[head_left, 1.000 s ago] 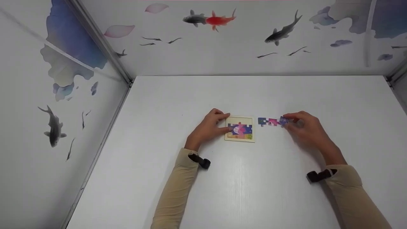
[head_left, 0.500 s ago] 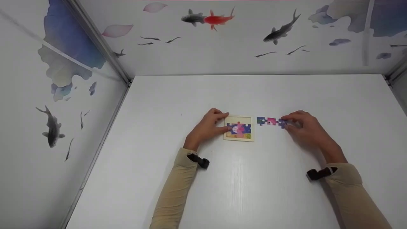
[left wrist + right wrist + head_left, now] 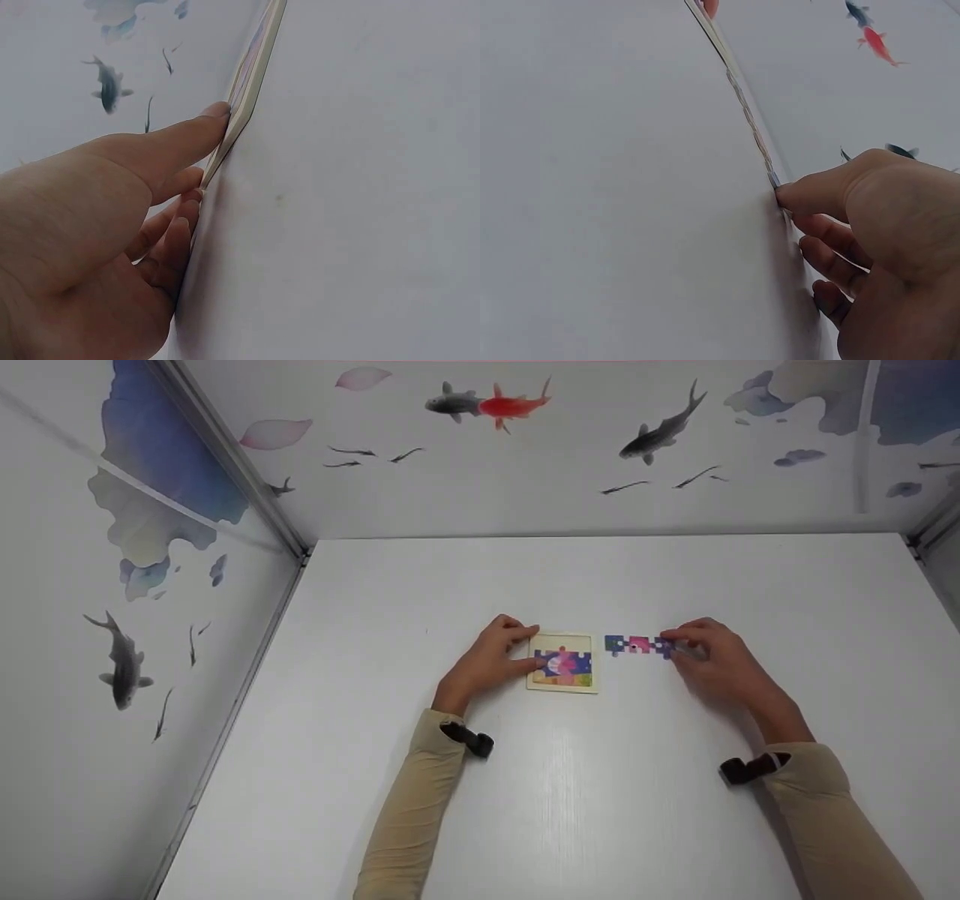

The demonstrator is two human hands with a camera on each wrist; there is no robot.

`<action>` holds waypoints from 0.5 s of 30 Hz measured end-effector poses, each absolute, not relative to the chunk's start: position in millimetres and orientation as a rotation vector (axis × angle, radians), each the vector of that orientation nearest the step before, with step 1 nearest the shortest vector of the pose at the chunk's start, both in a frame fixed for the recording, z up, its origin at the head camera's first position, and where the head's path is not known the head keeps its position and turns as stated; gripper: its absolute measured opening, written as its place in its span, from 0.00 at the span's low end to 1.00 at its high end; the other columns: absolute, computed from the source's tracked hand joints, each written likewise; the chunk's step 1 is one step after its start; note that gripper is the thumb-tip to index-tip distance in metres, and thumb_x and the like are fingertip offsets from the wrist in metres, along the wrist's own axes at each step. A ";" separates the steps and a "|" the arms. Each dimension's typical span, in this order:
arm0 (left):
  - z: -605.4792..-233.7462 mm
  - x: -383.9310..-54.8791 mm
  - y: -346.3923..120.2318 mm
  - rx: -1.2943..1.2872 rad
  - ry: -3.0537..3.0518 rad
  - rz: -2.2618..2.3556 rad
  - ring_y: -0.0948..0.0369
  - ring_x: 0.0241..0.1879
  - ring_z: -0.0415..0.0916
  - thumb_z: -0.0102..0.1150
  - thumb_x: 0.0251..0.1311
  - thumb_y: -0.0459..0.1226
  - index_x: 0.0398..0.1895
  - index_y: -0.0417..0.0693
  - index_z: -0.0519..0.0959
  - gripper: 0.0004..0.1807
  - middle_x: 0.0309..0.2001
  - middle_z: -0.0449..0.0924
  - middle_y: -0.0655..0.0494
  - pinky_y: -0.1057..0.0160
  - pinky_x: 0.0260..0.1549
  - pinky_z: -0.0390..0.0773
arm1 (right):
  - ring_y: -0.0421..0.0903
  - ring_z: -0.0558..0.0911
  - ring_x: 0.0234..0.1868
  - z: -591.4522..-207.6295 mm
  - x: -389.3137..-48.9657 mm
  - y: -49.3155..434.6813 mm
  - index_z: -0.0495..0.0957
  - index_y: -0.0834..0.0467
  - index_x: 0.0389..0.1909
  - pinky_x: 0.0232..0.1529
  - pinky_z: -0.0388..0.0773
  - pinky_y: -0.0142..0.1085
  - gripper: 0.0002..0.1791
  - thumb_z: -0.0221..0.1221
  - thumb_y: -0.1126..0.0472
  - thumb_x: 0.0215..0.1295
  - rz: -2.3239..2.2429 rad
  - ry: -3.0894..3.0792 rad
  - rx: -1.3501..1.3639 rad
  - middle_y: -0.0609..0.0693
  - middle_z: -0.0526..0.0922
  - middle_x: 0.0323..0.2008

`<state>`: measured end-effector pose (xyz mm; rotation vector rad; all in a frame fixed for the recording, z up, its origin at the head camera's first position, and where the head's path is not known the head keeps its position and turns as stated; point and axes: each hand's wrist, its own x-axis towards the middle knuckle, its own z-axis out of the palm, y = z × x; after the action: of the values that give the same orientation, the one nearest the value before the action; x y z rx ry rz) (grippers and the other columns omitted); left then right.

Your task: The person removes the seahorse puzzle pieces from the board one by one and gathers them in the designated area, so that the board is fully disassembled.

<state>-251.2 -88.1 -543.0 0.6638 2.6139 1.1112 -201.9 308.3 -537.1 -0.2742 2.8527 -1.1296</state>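
Note:
My left hand (image 3: 489,661) holds the left side of a small square wooden puzzle tray (image 3: 595,673), the thumb over its edge and the fingers at its far left corner. Joined jigsaw pieces (image 3: 570,663) fill the tray's lower part; bare wood shows along its top. Just right of the tray, three pieces lie linked in a row: a blue-green one (image 3: 614,644), a pink one (image 3: 639,645) and a purple-blue puzzle piece (image 3: 663,646). My right hand (image 3: 716,661) pinches that last piece at its right end. In the right wrist view the row (image 3: 750,120) appears edge-on, flat on the table.
The white tabletop (image 3: 555,810) spreads around both hands. A white back wall (image 3: 480,495) with painted fish rises behind it, and a similar wall (image 3: 60,675) stands at the left. Black wrist cameras sit at both cuffs.
My right hand has shifted slightly left with the purple-blue puzzle piece, which now sits straighter and closer against the pink one. The left hand stays on the tray.

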 end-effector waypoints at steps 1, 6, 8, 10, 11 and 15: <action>-543.2 -251.2 -88.1 0.666 2.613 1.113 0.59 0.62 0.70 0.72 0.71 0.49 0.80 0.52 0.72 0.38 0.64 0.71 0.52 0.56 0.71 0.74 | 0.61 0.76 0.60 -537.7 -202.4 308.6 0.84 0.56 0.66 0.61 0.76 0.57 0.19 0.61 0.63 0.79 -1.125 2.855 -0.271 0.62 0.78 0.64; -543.5 -251.4 -88.4 0.666 2.608 1.120 0.59 0.62 0.70 0.72 0.71 0.48 0.80 0.53 0.72 0.38 0.64 0.71 0.53 0.56 0.69 0.74 | 0.59 0.76 0.59 -537.9 -204.0 309.3 0.83 0.54 0.69 0.60 0.76 0.56 0.20 0.60 0.62 0.80 -1.116 2.849 -0.234 0.61 0.78 0.66; -543.5 -251.5 -88.4 0.663 2.608 1.122 0.60 0.62 0.70 0.72 0.71 0.48 0.80 0.53 0.72 0.38 0.64 0.71 0.53 0.57 0.69 0.74 | 0.59 0.76 0.59 -536.2 -204.5 308.4 0.82 0.54 0.70 0.60 0.76 0.56 0.21 0.59 0.62 0.80 -1.118 2.845 -0.214 0.61 0.78 0.67; -542.9 -251.0 -88.5 0.663 2.609 1.124 0.60 0.61 0.70 0.73 0.71 0.48 0.80 0.53 0.72 0.38 0.64 0.71 0.53 0.57 0.69 0.74 | 0.58 0.76 0.58 -534.8 -205.1 306.9 0.81 0.54 0.71 0.60 0.76 0.54 0.22 0.59 0.62 0.80 -1.121 2.849 -0.208 0.61 0.78 0.67; -542.4 -250.8 -88.6 0.666 2.610 1.125 0.60 0.61 0.70 0.73 0.71 0.49 0.80 0.53 0.72 0.38 0.64 0.71 0.53 0.57 0.69 0.74 | 0.58 0.77 0.58 -534.1 -205.3 305.9 0.81 0.54 0.70 0.60 0.76 0.52 0.22 0.59 0.63 0.80 -1.124 2.858 -0.211 0.61 0.79 0.67; -541.7 -249.8 -88.7 0.672 2.614 1.124 0.59 0.61 0.70 0.72 0.71 0.49 0.80 0.52 0.73 0.37 0.63 0.72 0.53 0.56 0.68 0.74 | 0.55 0.79 0.54 -532.3 -206.1 300.7 0.83 0.56 0.68 0.55 0.75 0.37 0.21 0.60 0.66 0.78 -1.160 2.916 -0.275 0.61 0.83 0.62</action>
<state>-249.8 -88.7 -541.7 0.6715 2.6138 1.1236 -206.1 300.7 -532.3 -0.2754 2.9159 -1.1605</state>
